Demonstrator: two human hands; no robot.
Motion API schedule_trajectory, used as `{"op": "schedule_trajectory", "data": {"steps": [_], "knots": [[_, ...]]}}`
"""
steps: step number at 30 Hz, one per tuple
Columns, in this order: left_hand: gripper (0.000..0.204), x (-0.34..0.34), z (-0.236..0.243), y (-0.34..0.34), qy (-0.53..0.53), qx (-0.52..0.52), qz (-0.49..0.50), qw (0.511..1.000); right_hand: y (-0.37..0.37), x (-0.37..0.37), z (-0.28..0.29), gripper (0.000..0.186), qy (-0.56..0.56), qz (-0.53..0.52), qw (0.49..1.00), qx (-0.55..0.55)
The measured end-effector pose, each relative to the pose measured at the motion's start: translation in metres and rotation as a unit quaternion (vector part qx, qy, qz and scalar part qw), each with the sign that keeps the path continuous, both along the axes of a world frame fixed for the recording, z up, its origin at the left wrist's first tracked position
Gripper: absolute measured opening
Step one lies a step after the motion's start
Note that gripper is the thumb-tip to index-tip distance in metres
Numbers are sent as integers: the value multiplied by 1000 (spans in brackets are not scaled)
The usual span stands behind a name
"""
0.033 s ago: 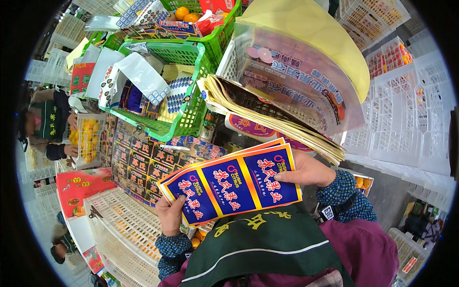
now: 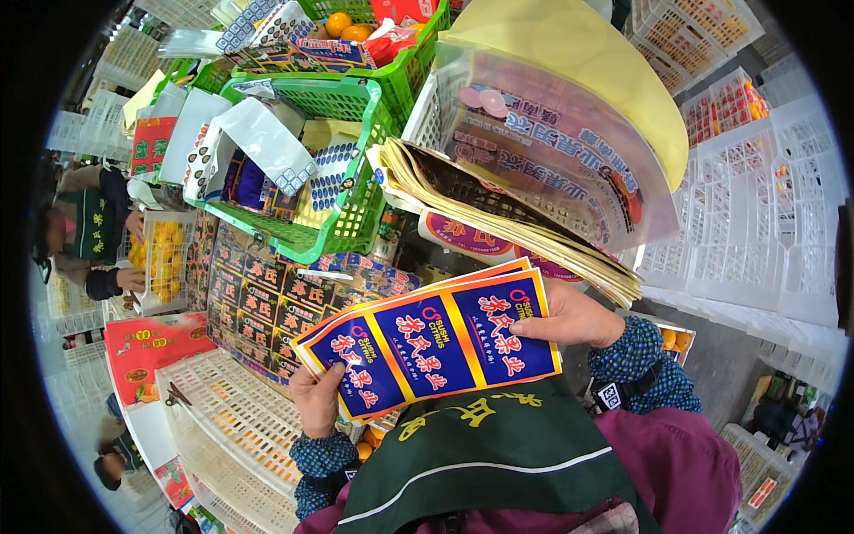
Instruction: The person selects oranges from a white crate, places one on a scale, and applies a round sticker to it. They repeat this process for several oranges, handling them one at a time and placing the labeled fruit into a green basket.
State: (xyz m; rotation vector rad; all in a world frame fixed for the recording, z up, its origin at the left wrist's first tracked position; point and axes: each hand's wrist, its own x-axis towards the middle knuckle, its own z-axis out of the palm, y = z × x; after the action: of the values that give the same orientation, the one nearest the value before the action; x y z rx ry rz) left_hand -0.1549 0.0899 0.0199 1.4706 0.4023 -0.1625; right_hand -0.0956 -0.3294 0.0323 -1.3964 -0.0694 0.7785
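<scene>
Both hands hold a stack of printed label sheets (image 2: 414, 343), blue panels framed in yellow and orange, tilted in front of my apron. My left hand (image 2: 316, 399) grips the lower left end with the thumb on top. At the right end, my right hand (image 2: 569, 319) pinches the stack, thumb on the front and fingers behind it. The edges of the sheets underneath show along the top, slightly fanned. Past the stack lie a black sheet of printed labels (image 2: 267, 294) and a green basket (image 2: 302, 240) holding label rolls and sticker sheets.
A bundle of yellowish sheets (image 2: 498, 214) leans on a white crate at the back right. Another green basket (image 2: 414, 67) holds oranges. White plastic crates (image 2: 236, 414) stand at left, others (image 2: 747, 205) at right. A co-worker (image 2: 89, 222) handles a crate of oranges (image 2: 165, 258) at far left.
</scene>
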Motion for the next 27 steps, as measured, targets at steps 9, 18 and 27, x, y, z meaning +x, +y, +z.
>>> {"op": "schedule_trajectory", "data": {"steps": [9,18,27], "knots": [[66,5,-9,-4,124,-268,-29,955,-11,11,-4,34,105,9,994,13],[73,-2,-15,-4,175,-201,-97,959,3,1,-21,41,119,56,991,16],[38,6,17,-12,114,-1,-61,992,4,9,4,62,-3,33,999,-35]]}}
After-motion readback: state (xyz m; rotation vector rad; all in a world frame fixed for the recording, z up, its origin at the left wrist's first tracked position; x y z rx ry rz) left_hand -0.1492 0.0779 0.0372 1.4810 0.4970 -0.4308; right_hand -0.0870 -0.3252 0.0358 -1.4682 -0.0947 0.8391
